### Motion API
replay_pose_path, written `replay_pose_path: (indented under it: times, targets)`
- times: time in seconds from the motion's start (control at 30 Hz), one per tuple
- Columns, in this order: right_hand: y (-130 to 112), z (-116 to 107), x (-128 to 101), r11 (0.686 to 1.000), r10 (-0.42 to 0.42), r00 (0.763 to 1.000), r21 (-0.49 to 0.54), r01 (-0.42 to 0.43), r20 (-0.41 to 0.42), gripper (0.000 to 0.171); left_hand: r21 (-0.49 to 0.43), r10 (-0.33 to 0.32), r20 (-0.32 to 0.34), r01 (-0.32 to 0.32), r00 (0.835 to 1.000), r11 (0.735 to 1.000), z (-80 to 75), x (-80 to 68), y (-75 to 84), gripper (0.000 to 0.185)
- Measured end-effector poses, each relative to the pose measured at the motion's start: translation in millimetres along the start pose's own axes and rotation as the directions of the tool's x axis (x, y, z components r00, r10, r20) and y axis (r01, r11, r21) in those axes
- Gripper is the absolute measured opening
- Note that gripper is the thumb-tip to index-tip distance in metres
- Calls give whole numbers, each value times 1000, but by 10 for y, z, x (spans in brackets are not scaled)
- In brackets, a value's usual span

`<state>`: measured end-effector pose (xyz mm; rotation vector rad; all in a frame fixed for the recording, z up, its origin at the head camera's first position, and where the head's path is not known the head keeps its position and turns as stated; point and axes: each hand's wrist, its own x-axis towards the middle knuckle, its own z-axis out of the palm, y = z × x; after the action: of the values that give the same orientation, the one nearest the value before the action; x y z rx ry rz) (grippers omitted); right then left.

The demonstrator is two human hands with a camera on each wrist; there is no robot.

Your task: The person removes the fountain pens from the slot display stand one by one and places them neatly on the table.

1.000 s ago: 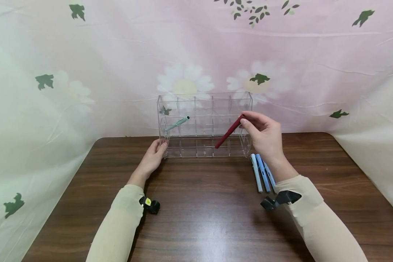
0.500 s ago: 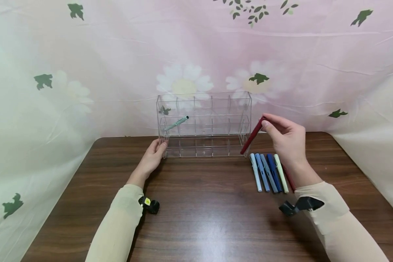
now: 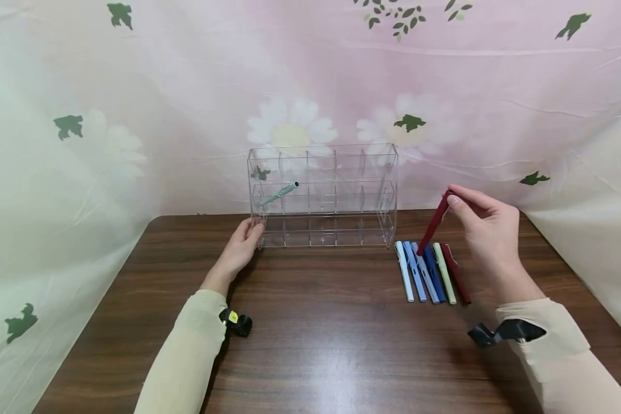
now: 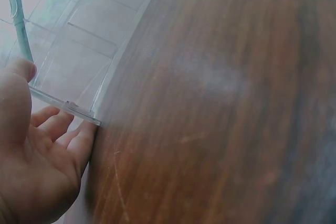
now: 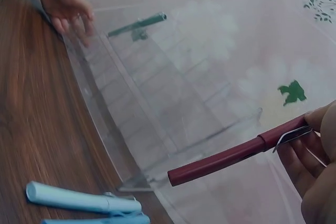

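My left hand [image 3: 242, 244] holds the lower left end of a clear acrylic pen rack [image 3: 323, 215], thumb in front and fingers behind its side wall [image 4: 65, 106]. A green pen [image 3: 280, 194] leans in the rack's left compartment in the middle row, cap end up. Up to the right, my right hand [image 3: 489, 230] pinches a dark red pen [image 5: 220, 166] by its capped end, with the pen slanting down to the left. Its lower tip hangs over a row of pens, among them a light blue pen [image 3: 404, 272], a cream pen [image 3: 444, 273] and another dark red pen [image 3: 456, 273].
The rack stands at the back of the brown wooden table [image 3: 310, 322], close to a flowered cloth backdrop [image 3: 196, 115]. Several pens, including a navy pen [image 3: 433, 275], lie side by side off the rack's right front corner.
My right hand has moved right, away from the front of the rack, with the dark red pen still pinched. The row of pens beneath has come into full view. My left hand stays put.
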<state>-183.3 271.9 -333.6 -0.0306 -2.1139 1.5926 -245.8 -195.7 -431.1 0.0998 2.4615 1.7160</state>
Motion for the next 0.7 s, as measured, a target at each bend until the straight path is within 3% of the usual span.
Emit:
replay_pose_path:
  times: [0.23,0.5,0.7]
  targets:
    - [110,-187,32,993,-3,1000,-122,4,9,38,-23,5,5,-5,1000,1000,-3,1,21,63]
    - [296,-429,59,974,50,997,-224,-37,56,41,-5,-4,6,4,1000,1000,5,15,22,62]
    - [427,-549,60,935,123,986,-347,-79,108,46,-5,-7,4,7,1000,1000,6,4,18,62]
